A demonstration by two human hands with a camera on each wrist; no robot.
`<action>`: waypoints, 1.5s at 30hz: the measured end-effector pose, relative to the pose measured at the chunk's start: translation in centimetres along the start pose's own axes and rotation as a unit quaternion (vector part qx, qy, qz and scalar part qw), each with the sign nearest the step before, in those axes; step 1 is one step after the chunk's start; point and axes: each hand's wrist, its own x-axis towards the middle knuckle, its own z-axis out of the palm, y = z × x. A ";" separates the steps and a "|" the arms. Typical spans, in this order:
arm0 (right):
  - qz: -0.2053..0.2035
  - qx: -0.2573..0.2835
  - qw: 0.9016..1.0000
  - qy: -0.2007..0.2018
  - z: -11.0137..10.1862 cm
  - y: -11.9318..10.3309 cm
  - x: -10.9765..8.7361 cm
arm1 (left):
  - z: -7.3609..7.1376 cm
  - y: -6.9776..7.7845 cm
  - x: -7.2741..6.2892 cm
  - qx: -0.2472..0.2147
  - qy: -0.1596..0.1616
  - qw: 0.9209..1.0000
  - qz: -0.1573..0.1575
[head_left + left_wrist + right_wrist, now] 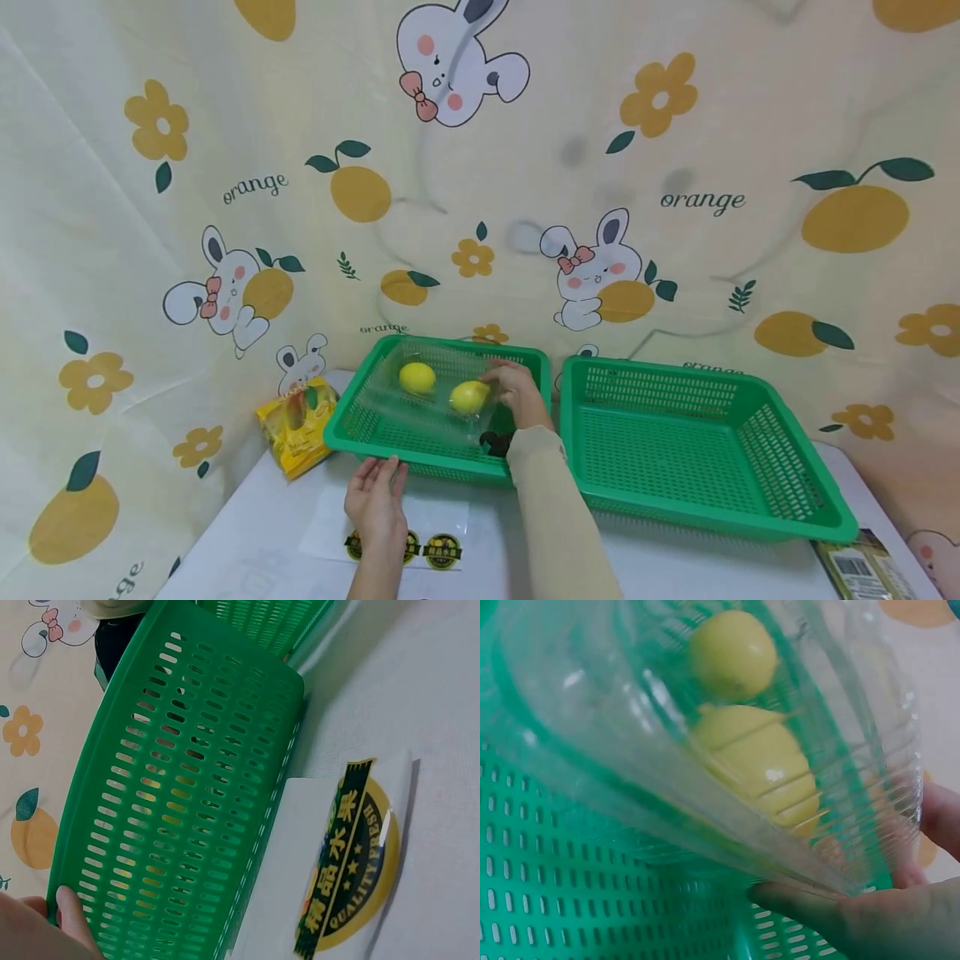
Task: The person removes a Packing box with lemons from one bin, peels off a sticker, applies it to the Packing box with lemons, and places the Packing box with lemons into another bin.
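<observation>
My right hand (516,392) grips the right end of a clear plastic fruit box (660,772), thumb on one side and fingers on the other. Two yellow lemons (417,378) show through its ribbed walls. The box lies tilted over the left green basket (442,468), whose slotted floor shows beneath it. At that basket's front rim, my left hand (377,508) pinches the edge, its thumb against the slotted outer wall in the left wrist view. A small dark object (495,443) sits in the basket below my right wrist.
A second green basket (675,433) stands at the right. A yellow packet (300,425) leans by the left basket's corner. Black-and-gold round stickers (442,551) on a white sheet lie in front. A printed packet with a barcode (862,567) is at the right edge.
</observation>
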 end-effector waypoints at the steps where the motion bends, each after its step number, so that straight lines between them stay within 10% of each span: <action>1: -0.002 0.005 1.000 0.000 0.0 0.0 -0.1 | -0.1 0.0 0.0 -0.001 0.000 1.000 0.000; 15: -0.054 0.027 0.998 -0.034 -0.2 -6.1 -4.3 | 0.1 0.2 0.1 0.001 -0.007 1.000 0.000; 26: -0.067 -0.032 0.988 -0.135 -7.1 -9.8 -13.9 | 0.8 0.2 0.2 -0.003 -0.005 1.000 -0.005; 34: -0.068 -0.118 0.974 -0.181 -14.6 -5.2 -21.2 | 0.3 0.6 0.2 -0.003 0.004 1.000 -0.007; 45: 0.003 -0.060 0.975 -0.212 -21.1 2.8 -25.3 | 0.4 0.5 -0.1 -0.023 -0.003 0.999 -0.027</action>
